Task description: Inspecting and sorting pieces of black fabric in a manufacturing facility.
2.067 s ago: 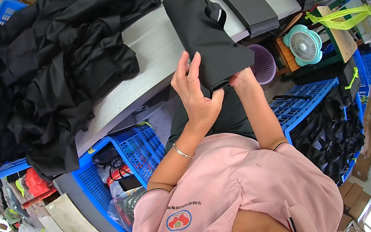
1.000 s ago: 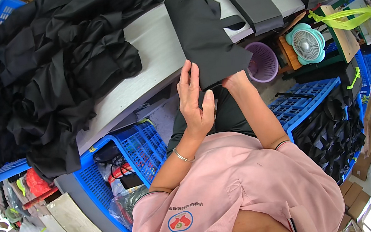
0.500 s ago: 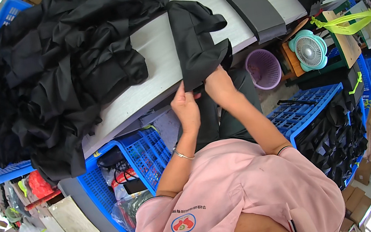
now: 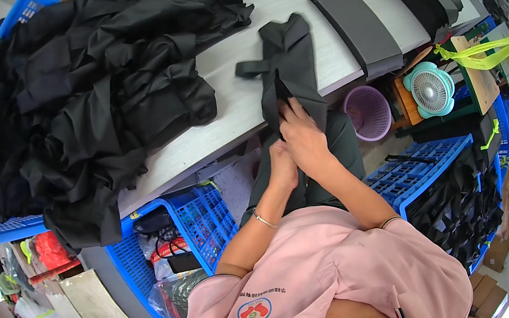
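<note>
A folded black cloth piece (image 4: 294, 69) with a strap loop on its left side lies over the table's near edge, its lower end hanging toward my lap. My right hand (image 4: 305, 137) has its fingers in a dark opening near that lower end, closed on the cloth. Just to its left and slightly lower, my left hand (image 4: 283, 166) is closed at the cloth's bottom end; its fingertips are partly hidden. The two hands touch or nearly touch. Left of the cloth piece, a large heap of black cloth (image 4: 109, 95) spreads over the table and a blue basket.
Dark flat stacks (image 4: 359, 30) lie right on the pale table (image 4: 240, 105). Below stand a purple basket (image 4: 367, 110) and a teal fan (image 4: 431, 88). Blue crates flank me: the left crate (image 4: 201, 222) holds bags, the right crate (image 4: 412, 169) black strips.
The cloth piece has turned; its strap loop now points left instead of right. My hands have come closer together and lower, and the right one now reaches into the opening.
</note>
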Tool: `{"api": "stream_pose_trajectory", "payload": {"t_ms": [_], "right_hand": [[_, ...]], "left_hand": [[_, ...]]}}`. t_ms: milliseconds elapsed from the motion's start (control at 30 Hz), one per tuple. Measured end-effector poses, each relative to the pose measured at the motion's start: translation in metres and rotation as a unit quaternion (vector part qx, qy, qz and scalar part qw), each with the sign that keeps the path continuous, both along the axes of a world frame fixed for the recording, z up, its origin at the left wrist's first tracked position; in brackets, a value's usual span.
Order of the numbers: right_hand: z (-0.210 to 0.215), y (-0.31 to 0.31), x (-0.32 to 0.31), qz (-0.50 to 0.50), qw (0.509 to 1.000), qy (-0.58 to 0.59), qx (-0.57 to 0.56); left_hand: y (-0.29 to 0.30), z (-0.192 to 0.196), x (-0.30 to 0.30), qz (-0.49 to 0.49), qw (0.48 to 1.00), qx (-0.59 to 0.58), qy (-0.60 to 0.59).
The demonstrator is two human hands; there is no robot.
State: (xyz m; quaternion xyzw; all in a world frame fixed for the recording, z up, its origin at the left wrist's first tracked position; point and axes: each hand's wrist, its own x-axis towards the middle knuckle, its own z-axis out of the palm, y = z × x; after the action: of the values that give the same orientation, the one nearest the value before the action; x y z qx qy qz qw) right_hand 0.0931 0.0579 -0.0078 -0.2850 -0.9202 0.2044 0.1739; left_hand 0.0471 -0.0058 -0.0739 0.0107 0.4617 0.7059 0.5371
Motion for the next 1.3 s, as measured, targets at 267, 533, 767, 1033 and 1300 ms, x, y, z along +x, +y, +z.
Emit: {"api": "stream_pose_trajectory", "payload": {"t_ms": [267,533,767,1033,1300], "right_hand": [[0.001,0.009,0.001,-0.028,0.984,-0.104,0.141],[-0.019,0.019,0.011,-0.014,0.986,-0.101,0.132],[-0.044,-0.004,0.024,0.040,0.978,-0.150,0.143],[-0.032,-0.012,0.053,0.046,0.990,-0.115,0.071],[0.043,-0.058,0.088,0.130,0.944,0.192,-0.235]], "left_hand": [[0.000,0.020,0.007,-0.003,0.999,0.045,0.027],[-0.020,0.019,-0.003,0.104,0.959,0.044,0.262],[-0.026,0.039,-0.037,0.087,0.809,-0.013,0.581],[-0.058,0.029,-0.049,0.032,0.988,0.069,0.132],[-0.052,0.028,-0.054,0.005,0.999,0.007,0.053]]}}
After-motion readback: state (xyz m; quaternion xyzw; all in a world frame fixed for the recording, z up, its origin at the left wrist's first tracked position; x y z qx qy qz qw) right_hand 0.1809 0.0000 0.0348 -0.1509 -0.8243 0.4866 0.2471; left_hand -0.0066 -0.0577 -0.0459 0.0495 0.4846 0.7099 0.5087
